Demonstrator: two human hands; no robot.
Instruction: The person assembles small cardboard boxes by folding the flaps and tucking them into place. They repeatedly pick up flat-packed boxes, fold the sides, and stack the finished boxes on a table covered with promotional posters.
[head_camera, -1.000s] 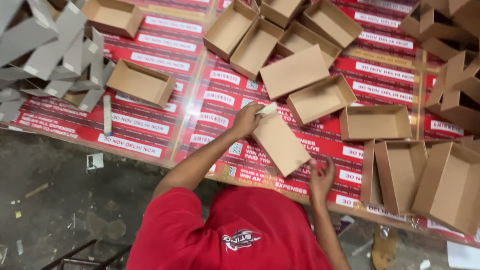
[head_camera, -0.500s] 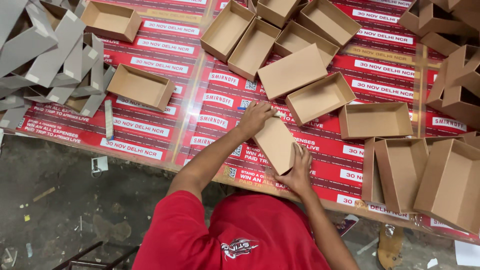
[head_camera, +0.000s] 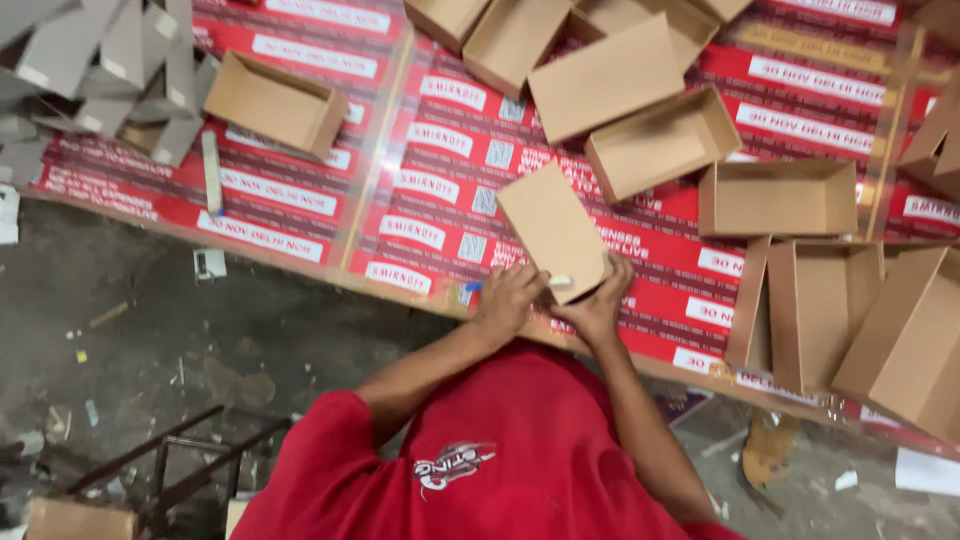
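Brown cardboard is what both my hands are on: a flat, rectangular brown cardboard piece (head_camera: 553, 230) that lies tilted on the table, its long axis running from about eleven o'clock to five o'clock. My left hand (head_camera: 507, 298) curls against its near edge, fingers bent onto the board, with a thin pale stick-like object with a blue end (head_camera: 520, 284) lying across them; I cannot tell whether the fingers pinch it or it only rests there. My right hand (head_camera: 601, 305) grips the near right corner of the same piece, fingers folded over the edge and closed on it. The two hands sit just beside each other.

Under the piece is the table covered in red printed sheets (head_camera: 440, 190). At one o'clock from my hands stands an open brown cardboard tray (head_camera: 662, 142), with a closed flat brown box lid (head_camera: 605, 78) just beyond it. At three o'clock sits another open brown tray (head_camera: 778, 198), and below it an unfolded brown box on its side (head_camera: 810, 305). At ten o'clock, well apart, is a single open brown box (head_camera: 277, 103), and beyond it a heap of grey folded card blanks (head_camera: 100, 70). At six o'clock is my red shirt (head_camera: 500, 460).
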